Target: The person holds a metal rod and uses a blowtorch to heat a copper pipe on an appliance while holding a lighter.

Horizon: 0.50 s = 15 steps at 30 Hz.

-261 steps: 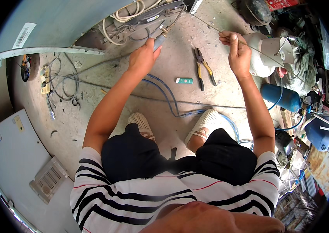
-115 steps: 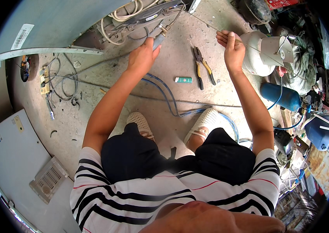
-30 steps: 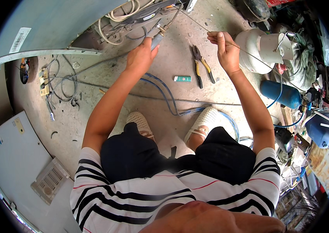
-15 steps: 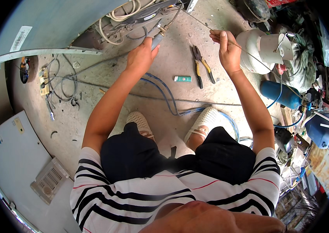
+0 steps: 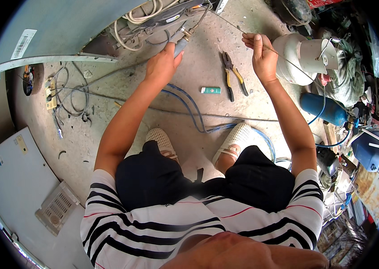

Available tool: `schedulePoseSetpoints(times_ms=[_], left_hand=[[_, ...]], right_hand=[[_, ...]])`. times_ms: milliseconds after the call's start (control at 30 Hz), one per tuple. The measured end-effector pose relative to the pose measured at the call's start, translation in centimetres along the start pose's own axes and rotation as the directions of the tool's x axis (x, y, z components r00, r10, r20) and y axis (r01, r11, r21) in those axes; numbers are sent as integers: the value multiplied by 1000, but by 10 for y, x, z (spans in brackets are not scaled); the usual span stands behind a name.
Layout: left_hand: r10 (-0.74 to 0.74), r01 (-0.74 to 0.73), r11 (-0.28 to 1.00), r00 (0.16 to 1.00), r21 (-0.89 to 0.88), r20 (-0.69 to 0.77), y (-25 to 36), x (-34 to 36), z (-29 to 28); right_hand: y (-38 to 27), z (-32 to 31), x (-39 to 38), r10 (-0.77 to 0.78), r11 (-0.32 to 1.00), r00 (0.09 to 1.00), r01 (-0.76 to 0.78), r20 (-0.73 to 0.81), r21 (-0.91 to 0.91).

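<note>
My left hand is closed around the grey handle of a gas torch with brass fittings. The torch's bent neck reaches up to the open lower part of a large grey cabinet. In my right hand, thumb and fingers pinch a long thin metal rod. The rod's far end meets the area by the torch tip, where details are too small to make out. Its other end runs down to the right, past a white gas cylinder. Pliers with yellow and black handles lie between my hands.
A green lighter lies by the pliers. Blue hoses and a dark cable cross the floor before my feet. At right are a blue cylinder and a blue container. A power strip and a white panel are at left.
My right hand and the rod have shifted very slightly away from me. The left hand and torch look still.
</note>
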<state>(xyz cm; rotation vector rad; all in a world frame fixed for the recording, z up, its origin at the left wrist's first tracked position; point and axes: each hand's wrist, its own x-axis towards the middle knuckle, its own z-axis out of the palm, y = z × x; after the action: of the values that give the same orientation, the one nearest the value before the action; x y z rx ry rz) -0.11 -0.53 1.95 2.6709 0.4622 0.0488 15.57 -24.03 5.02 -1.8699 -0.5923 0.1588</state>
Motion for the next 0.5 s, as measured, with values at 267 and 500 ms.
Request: schedulePoseSetpoints(times_ms=[267, 500], left_hand=[[-43, 44, 999, 998, -29, 35, 0, 0, 0], [-22, 22, 1000, 999, -9, 25, 1, 1, 0]], right_hand=[[-1, -3, 1, 8, 999, 1000, -7, -11, 38], [-1, -2, -3, 7, 1000, 1000, -8, 28, 24]])
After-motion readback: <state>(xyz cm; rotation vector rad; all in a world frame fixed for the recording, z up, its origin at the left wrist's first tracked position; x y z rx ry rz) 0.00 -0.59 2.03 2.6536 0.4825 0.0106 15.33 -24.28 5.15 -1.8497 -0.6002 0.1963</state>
